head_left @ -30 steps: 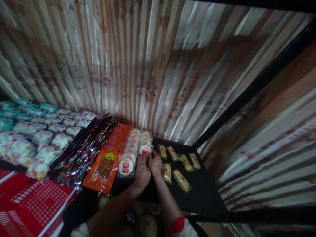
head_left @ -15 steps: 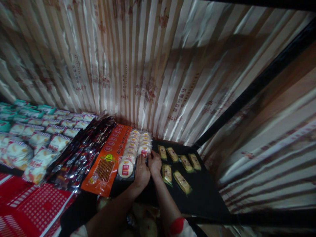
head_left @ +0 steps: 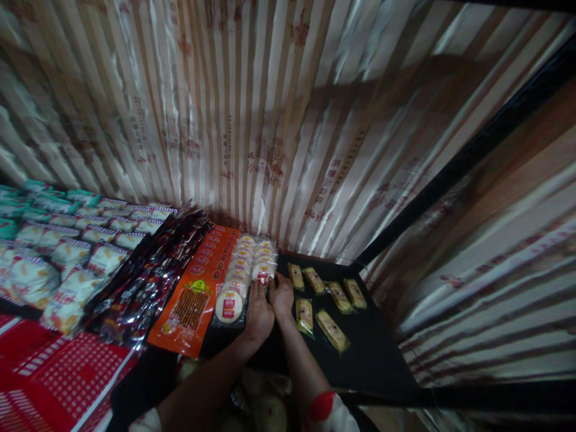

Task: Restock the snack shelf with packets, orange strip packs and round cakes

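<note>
My left hand and my right hand meet at the near end of the right-hand row of round white cakes in clear wrappers. Between their fingertips is the front wrapped round cake, with a red label; the fingers partly cover its lower edge. To the left runs a second overlapping row, ending in a wrapped round cake that lies face up near my left hand. Small wrapped yellow cakes lie apart on the black shelf to the right of my right hand.
An orange snack pouch lies left of the cake rows, beside dark shiny packets. White snack bags and green packets fill the far left. A red basket stands below. Pleated curtain hangs behind the shelf.
Both hands stay at the front cake of the right-hand row, with only a slight shift of the fingers. The cake tips back a little towards the row.
</note>
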The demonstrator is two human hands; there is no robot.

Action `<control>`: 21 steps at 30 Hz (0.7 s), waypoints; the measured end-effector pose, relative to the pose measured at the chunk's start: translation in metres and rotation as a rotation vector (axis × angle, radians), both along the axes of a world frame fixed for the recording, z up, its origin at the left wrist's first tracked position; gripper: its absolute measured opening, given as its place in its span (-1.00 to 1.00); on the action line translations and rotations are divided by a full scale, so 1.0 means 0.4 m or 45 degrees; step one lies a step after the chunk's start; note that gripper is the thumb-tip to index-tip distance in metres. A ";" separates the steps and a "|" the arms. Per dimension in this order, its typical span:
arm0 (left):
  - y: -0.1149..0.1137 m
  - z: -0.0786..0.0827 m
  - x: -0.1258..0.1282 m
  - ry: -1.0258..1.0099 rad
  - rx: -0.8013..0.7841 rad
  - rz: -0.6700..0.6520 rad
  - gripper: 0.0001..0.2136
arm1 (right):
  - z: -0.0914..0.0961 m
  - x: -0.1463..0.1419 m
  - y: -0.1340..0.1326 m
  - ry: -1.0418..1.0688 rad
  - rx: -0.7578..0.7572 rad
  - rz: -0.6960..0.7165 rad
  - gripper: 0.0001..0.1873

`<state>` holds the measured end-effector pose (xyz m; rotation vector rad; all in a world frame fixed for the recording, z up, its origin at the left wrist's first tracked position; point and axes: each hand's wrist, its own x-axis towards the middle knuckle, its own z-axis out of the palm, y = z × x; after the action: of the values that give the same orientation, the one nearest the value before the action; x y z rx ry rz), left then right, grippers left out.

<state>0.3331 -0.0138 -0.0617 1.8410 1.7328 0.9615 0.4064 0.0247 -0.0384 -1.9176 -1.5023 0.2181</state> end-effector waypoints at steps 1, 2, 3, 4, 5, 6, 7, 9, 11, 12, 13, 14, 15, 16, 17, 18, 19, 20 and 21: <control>0.000 0.002 -0.001 -0.011 -0.006 -0.009 -0.42 | -0.001 0.000 0.000 0.005 0.004 0.000 -0.60; -0.001 0.005 -0.002 -0.018 -0.020 -0.017 -0.41 | -0.002 0.000 0.000 0.013 0.007 0.003 -0.59; -0.002 0.010 -0.003 -0.019 -0.039 -0.023 -0.41 | -0.003 0.000 -0.001 0.023 0.009 0.008 -0.59; -0.003 0.015 -0.004 -0.016 -0.060 -0.025 -0.42 | -0.004 0.000 -0.003 0.034 0.010 0.010 -0.58; -0.004 0.021 -0.005 -0.011 -0.079 -0.027 -0.44 | -0.005 -0.001 -0.005 0.044 0.011 0.010 -0.57; -0.006 0.027 -0.006 -0.007 -0.093 -0.032 -0.45 | -0.006 -0.001 -0.007 0.052 0.012 0.008 -0.57; -0.008 0.033 -0.006 -0.006 -0.104 -0.038 -0.47 | -0.007 -0.001 -0.010 0.059 0.016 0.005 -0.56; -0.014 0.042 -0.007 -0.019 -0.117 -0.051 -0.49 | -0.010 -0.002 -0.018 0.071 0.034 -0.002 -0.54; -0.023 0.049 -0.008 -0.041 -0.122 -0.064 -0.50 | -0.013 -0.001 -0.028 0.082 0.065 -0.014 -0.53; -0.028 0.051 -0.008 -0.046 -0.122 -0.068 -0.50 | -0.015 0.000 -0.033 0.087 0.078 -0.019 -0.53; -0.034 0.054 -0.009 -0.044 -0.123 -0.072 -0.50 | -0.015 0.001 -0.040 0.094 0.086 -0.023 -0.54; -0.041 0.057 -0.011 -0.032 -0.125 -0.074 -0.50 | -0.015 0.001 -0.046 0.102 0.089 -0.024 -0.55; -0.048 0.060 -0.012 -0.015 -0.128 -0.075 -0.51 | -0.015 0.001 -0.054 0.109 0.090 -0.022 -0.56; -0.057 0.064 -0.015 0.005 -0.131 -0.076 -0.52 | -0.014 0.001 -0.063 0.114 0.093 -0.014 -0.57; -0.066 0.068 -0.017 0.021 -0.135 -0.074 -0.53 | -0.012 0.000 -0.073 0.117 0.099 -0.004 -0.58; -0.076 0.073 -0.020 0.033 -0.133 -0.070 -0.55 | -0.011 -0.002 -0.084 0.119 0.110 0.012 -0.59; -0.086 0.078 -0.024 0.040 -0.129 -0.066 -0.56 | -0.010 -0.004 -0.096 0.120 0.123 0.029 -0.61; -0.097 0.082 -0.028 0.044 -0.122 -0.060 -0.57 | -0.010 -0.007 -0.109 0.124 0.138 0.046 -0.62; -0.109 0.087 -0.032 0.049 -0.119 -0.058 -0.58 | -0.009 -0.011 -0.122 0.132 0.152 0.061 -0.63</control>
<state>0.3205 -0.0572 -0.0269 1.8418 1.7208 0.8188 0.4022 -0.0241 -0.0422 -1.7514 -1.4607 0.2398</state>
